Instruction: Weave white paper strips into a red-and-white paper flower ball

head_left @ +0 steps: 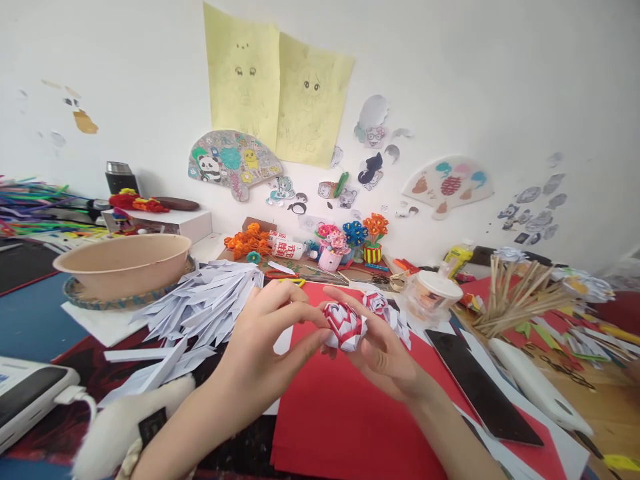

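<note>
Between my two hands is a red and white folded-paper ball [343, 325], held above a sheet of red paper [345, 420]. My left hand [273, 327] pinches its left side with thumb and index finger. From the right and below, my right hand [383, 353] cradles the ball, its fingers partly hidden behind it. Just beyond my right hand lies another red and white folded-paper piece [377, 303]. A large heap of folded white paper strips [205, 300] spreads out to the left of my left hand.
On the left stand a beige basin [125, 263] and a white device with a cable [35, 400]. To the right lie a black phone [483, 387], a lidded tub [435, 293], a bundle of thin sticks [520, 300] and scissors [567, 370]. Craft flowers [333, 243] line the wall.
</note>
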### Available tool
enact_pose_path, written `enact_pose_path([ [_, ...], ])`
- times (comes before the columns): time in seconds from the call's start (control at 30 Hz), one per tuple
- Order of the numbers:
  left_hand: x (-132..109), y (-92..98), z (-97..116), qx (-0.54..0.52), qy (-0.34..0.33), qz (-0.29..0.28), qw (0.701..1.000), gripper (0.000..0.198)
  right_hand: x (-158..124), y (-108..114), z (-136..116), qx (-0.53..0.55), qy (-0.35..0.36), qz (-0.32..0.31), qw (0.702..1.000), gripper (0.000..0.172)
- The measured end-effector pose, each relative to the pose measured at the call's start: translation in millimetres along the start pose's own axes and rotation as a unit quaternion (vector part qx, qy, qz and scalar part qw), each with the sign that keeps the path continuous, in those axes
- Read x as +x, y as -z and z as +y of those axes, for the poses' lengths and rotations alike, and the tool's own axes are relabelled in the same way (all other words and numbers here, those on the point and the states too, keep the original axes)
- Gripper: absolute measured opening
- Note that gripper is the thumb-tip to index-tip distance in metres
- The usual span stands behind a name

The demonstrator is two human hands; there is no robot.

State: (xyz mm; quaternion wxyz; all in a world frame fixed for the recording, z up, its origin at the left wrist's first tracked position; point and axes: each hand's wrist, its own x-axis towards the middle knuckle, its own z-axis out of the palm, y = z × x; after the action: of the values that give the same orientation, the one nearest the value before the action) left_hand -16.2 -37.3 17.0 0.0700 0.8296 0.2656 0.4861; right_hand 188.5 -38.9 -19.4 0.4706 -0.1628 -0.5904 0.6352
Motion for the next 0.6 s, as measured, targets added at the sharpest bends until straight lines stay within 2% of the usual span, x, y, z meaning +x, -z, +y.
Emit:
enact_pose_path([
  [0.1, 1.0, -0.8, -0.3, -0.019, 0.000, 0.004, 1.000, 0.006, -0.7, 1.0, 1.2, -0.025, -0.011, 0.015, 0.999, 0.072],
  [0.27, 3.2, 0.6, -0.8, -0.083, 0.019, 0.005, 0.996, 0.010, -2.0, 3.1, 3.8, -0.044, -0.012, 0.017, 0.999, 0.073],
  [0.43, 0.2, -1.4, -0.2, -0.037, -0.009, 0.008, 0.999, 0.011, -2.0, 2.8, 4.3, -0.055, -0.006, -0.002, 0.998, 0.071],
  [0.6, -2.2, -4.3, 0.0, 0.023, -0.027, 0.005, 0.999, 0.011, -1.6, 2.9, 4.3, -0.082, -0.015, 0.011, 0.996, 0.072],
])
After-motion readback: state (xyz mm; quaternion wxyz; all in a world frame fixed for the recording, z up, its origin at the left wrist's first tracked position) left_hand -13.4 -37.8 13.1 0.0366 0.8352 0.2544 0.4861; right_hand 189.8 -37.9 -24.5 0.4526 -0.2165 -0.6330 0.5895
